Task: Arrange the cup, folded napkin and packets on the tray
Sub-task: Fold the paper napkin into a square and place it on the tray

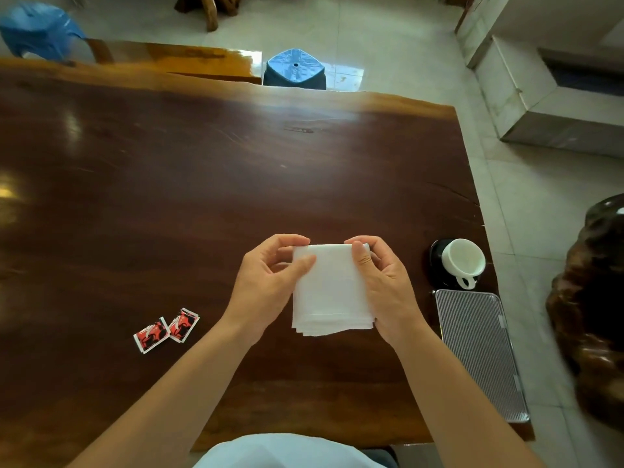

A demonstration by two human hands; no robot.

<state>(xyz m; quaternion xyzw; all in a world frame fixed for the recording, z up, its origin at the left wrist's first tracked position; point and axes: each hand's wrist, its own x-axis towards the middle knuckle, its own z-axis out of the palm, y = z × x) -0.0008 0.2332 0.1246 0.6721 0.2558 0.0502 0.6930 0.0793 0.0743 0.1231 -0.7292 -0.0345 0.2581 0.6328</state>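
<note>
head view: left hand [270, 278] and right hand [381, 282], both hands half-curled, pinch the folded napkin's [332, 292] far corners.

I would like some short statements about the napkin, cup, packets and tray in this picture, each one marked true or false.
1. Both hands, the left hand and the right hand, hold the white napkin. True.
2. The cup stands on the tray. False: it sits on a dark saucer beyond the tray.
3. Two red packets lie on the table. True.
4. The packets are on the tray. False: they lie left of the hands, and the tray holds nothing.
</note>
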